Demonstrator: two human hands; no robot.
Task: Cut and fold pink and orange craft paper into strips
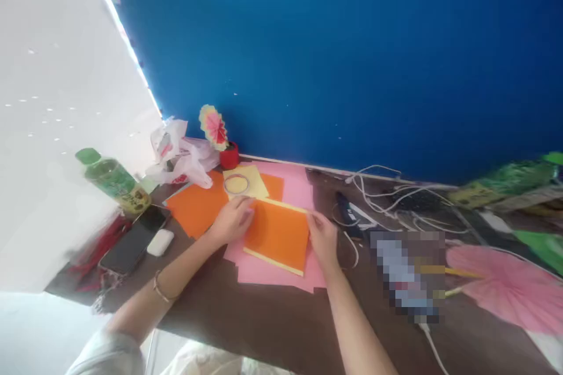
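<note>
The person's left hand (231, 221) and right hand (323, 240) hold an orange sheet (277, 237) between them, the left fingers closed on its upper left corner and the right fingers closed on its upper right corner. Yellow strips (281, 205) show along the far and near edges of this sheet, which is over a spread of pink sheets (264, 280) on the dark surface (264, 328). Just beyond the left hand, a yellow sheet (257, 181) carries a thin ring (236, 184), and more orange paper (193, 205) lies to its left. A paper flower (214, 128) stands in a red pot (229, 156) near the blue wall (329, 70), with a crumpled plastic bag (182, 155) beside it. Farther left are a green-capped bottle (114, 181), a dark phone (132, 243) and a small white case (160, 242), the case near the phone. A bracelet (162, 288) circles the left wrist. To the right of the right hand, white cables (378, 199) lie tangled, and a pleated pink paper fan (514, 287) sits near a pixelated, unreadable patch.
</note>
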